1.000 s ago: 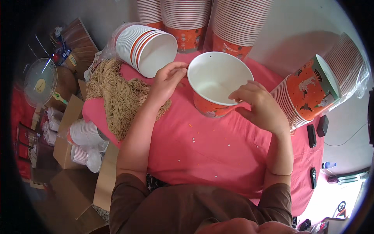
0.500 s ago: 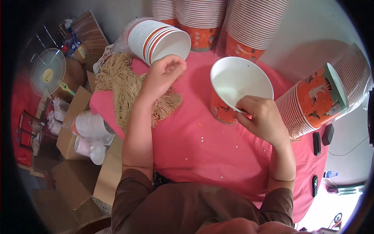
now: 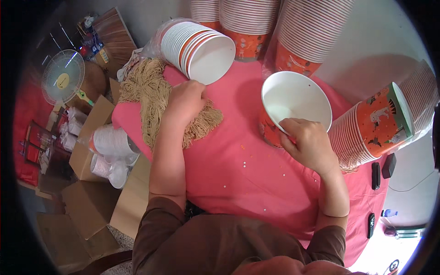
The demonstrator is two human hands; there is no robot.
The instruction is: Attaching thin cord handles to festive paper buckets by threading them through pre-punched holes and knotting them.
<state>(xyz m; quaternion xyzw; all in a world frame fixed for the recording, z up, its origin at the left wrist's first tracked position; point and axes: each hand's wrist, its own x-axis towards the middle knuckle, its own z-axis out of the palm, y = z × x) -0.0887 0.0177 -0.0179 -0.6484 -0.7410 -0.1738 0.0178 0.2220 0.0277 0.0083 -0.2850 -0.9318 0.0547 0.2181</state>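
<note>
A large paper bucket (image 3: pixel 306 94), white inside and orange outside, stands upright on the pink-covered table, right of centre. My right hand (image 3: pixel 308 142) pinches its near rim between thumb and curled fingers. My left hand (image 3: pixel 185 101) is above a heap of tan, string-like cords (image 3: pixel 151 91) at the left. Its fingers are curled in, and whether anything is in them is hidden. Just beyond that hand lies a nested stack of white and orange buckets (image 3: pixel 211 59), its open end facing me.
Tall stacks of buckets (image 3: pixel 250 18) stand at the back. Another bucket stack (image 3: pixel 380 121) leans at the right, partly in plastic. Black objects (image 3: pixel 376 176) lie near the right table edge. Cardboard boxes (image 3: pixel 89 206) and a fan (image 3: pixel 63 78) are at the left.
My left hand has lowered from near the lying stack's mouth toward the tan cords, its fingers curling in. My right hand keeps its pinch on the bucket rim. The whole view has shifted slightly.
</note>
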